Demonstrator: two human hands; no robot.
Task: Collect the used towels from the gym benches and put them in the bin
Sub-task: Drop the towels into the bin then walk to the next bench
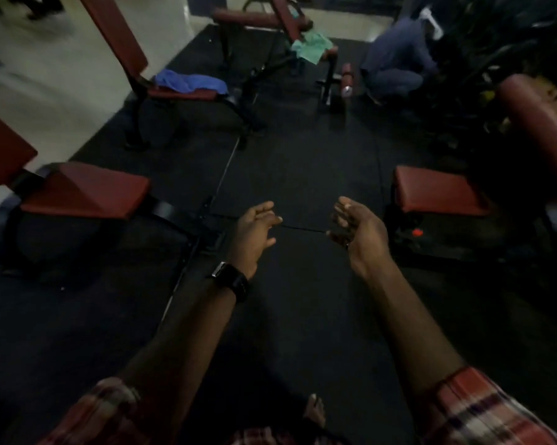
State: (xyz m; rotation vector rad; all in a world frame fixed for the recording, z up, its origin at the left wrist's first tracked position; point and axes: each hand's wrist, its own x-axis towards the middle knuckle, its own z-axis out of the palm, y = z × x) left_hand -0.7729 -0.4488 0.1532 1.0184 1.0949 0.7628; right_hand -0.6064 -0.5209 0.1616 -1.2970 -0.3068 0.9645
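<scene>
Fingers [265, 209] of the left hand [254, 229] and right hand [357, 228] are loosely curled, apart, and hold nothing; both arms are raised ahead, probably readied for a reach. Left to right: near red bench [87, 194]; blue towel [190, 81] draped on the next bench seat [187, 94], well ahead of the hands; green towel [312, 48] hanging off a farther bench [288, 20]; crouching person [399, 59] near it, possibly crowding access; right-side red bench [437, 191]. The dark floor mat [302, 155] runs between the benches toward both towels. No bin in view.
</scene>
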